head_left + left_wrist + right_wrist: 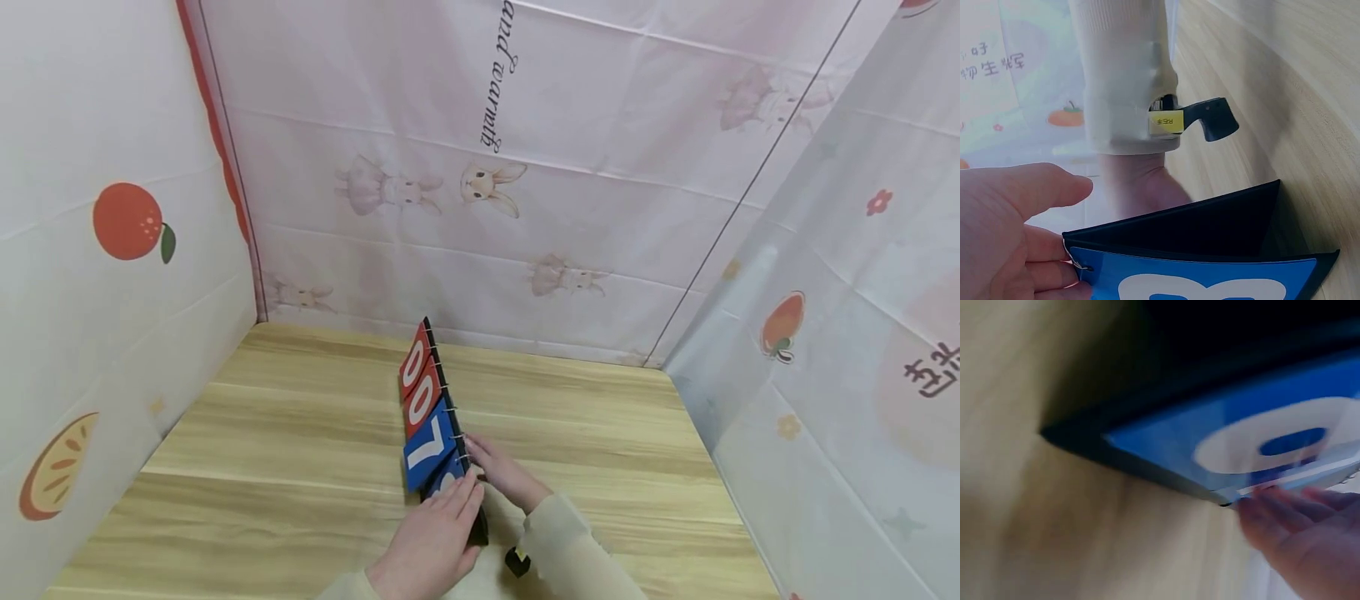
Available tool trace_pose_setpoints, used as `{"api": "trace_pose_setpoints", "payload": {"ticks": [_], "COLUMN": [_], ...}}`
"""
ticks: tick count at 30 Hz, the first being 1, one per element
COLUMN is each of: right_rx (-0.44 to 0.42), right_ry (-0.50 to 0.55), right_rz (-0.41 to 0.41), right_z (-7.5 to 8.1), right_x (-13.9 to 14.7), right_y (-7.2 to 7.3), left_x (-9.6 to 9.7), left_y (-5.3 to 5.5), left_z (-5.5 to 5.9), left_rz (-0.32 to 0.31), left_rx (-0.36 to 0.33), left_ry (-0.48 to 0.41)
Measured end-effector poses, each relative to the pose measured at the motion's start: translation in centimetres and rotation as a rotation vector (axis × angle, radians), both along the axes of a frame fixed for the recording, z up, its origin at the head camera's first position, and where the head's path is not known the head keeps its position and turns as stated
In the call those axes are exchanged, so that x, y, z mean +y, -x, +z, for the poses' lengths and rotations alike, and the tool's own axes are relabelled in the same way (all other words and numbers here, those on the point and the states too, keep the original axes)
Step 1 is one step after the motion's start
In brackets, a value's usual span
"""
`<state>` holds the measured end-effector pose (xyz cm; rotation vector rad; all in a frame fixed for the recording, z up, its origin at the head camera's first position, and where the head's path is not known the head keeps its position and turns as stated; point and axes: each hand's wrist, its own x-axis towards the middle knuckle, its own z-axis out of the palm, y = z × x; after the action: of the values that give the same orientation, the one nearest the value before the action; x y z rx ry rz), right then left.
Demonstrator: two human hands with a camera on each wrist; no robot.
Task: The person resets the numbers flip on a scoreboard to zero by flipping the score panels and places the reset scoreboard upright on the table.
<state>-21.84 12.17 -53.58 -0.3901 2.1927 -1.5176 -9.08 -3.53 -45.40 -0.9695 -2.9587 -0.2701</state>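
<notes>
A tent-shaped flip scoreboard [451, 400] stands on the wooden table, with red and blue number cards hung on rings along its top edge. The red cards on its left face show 0 and 0; one blue card shows 7, and the nearest blue card [1204, 281] is partly hidden. My left hand [435, 533] rests at the scoreboard's near end, fingers stretched along the top edge and thumb apart. On the other face, my right hand [508, 473] touches a blue card [1166, 440] with a white 0 near the rings, fingers fairly straight. Its thumb is hidden.
The wooden table [300, 400] extends on both sides of the scoreboard. Printed cloth walls [450, 108] enclose the back and both sides. A small black device [1216, 119] with a yellow label sticks out from the right sleeve [1125, 81].
</notes>
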Motion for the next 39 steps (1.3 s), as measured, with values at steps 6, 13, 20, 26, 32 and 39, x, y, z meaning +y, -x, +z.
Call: {"api": "trace_pose_setpoints", "payload": {"ticks": [6,13,20,26,32,39], "right_rx": [-0.069,-0.093,-0.094,-0.087,-0.094,-0.117], "right_ry": [0.026,0.087,0.123,0.145,0.153,0.101], "right_rz": [0.027,0.088,0.114,0.145,0.098,-0.106], "right_z": [-0.9,-0.9,-0.6,-0.1,0.3,0.2], "right_x": [0.0,-0.1,-0.4,-0.7,-0.8,-1.0], "right_y": [-0.3,-0.4,-0.5,-0.6,-0.7,-1.1], "left_x": [0.0,-0.2,-0.4,-0.5,-0.3,-0.2], "left_y": [0.1,0.3,0.2,0.1,-0.2,-0.1], "left_z": [-0.1,0.1,0.3,0.7,1.0,1.3], "left_rz": [-0.003,0.012,0.002,0.002,-0.003,-0.012], "left_rx": [0.001,-0.077,0.012,0.062,0.102,0.069], "left_ry": [-0.008,-0.035,0.0,0.022,0.048,0.066]}}
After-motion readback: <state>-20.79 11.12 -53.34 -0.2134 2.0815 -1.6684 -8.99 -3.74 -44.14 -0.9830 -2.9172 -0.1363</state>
